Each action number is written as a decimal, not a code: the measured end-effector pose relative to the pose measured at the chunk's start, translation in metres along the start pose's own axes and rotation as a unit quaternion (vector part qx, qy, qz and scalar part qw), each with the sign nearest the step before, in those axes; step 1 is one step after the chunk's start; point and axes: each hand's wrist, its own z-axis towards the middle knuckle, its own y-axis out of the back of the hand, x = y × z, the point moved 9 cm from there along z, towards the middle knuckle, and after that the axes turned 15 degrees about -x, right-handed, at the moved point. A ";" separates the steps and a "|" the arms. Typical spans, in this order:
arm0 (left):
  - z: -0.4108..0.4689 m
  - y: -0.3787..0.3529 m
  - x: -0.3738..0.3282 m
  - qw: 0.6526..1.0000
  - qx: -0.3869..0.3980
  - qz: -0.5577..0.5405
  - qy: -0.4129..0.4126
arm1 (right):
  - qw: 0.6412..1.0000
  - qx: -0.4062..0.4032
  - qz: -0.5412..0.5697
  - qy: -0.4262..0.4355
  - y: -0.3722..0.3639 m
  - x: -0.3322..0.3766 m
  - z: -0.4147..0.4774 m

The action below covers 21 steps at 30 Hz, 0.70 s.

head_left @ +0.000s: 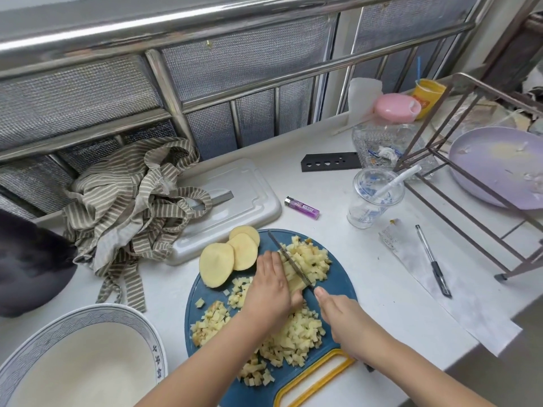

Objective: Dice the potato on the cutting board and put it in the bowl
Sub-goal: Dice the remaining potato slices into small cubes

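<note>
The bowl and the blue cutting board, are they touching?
Apart. The head view shows white counter between the bowl and the cutting board.

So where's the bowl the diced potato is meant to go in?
The bowl is at the bottom left of the head view, just left of the blue cutting board and below the striped cloth.

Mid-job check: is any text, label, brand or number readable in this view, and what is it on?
No text is legible here.
Bowl rim: blue characters, too blurred to read.
Purple lighter: print too small.
Clear cup: blue print blurred.
Yellow cup: orange label blurred.
</note>
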 end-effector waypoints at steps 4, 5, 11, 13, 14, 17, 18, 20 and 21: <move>0.000 -0.001 0.000 1.000 0.010 0.010 -0.006 | 0.999 0.009 0.023 -0.032 -0.007 -0.003 0.005; -0.001 -0.002 0.000 1.000 0.015 0.012 -0.005 | 0.999 0.013 0.029 -0.041 -0.008 -0.004 0.007; 0.001 -0.005 -0.001 0.999 0.023 0.032 -0.013 | 0.995 0.010 0.065 -0.078 -0.016 -0.007 0.014; 0.001 -0.003 -0.001 0.999 0.023 0.026 -0.008 | 0.996 0.001 0.053 -0.066 -0.016 -0.003 0.016; 0.002 0.000 -0.001 1.000 0.004 0.015 -0.009 | 0.997 -0.003 0.045 -0.061 -0.015 -0.001 0.017; 0.004 0.018 -0.006 0.993 -0.117 0.000 -0.018 | 0.996 -0.007 0.052 -0.072 -0.010 -0.001 0.020; 0.002 0.016 -0.006 0.995 -0.102 -0.008 -0.008 | 0.994 0.000 0.070 -0.081 -0.008 -0.003 0.019; 0.000 0.003 -0.003 0.998 -0.062 -0.013 0.014 | 0.988 0.021 0.112 -0.101 -0.006 -0.008 0.016; 0.002 0.003 -0.002 0.997 -0.079 -0.003 0.016 | 0.986 0.031 0.126 -0.109 -0.004 -0.010 0.014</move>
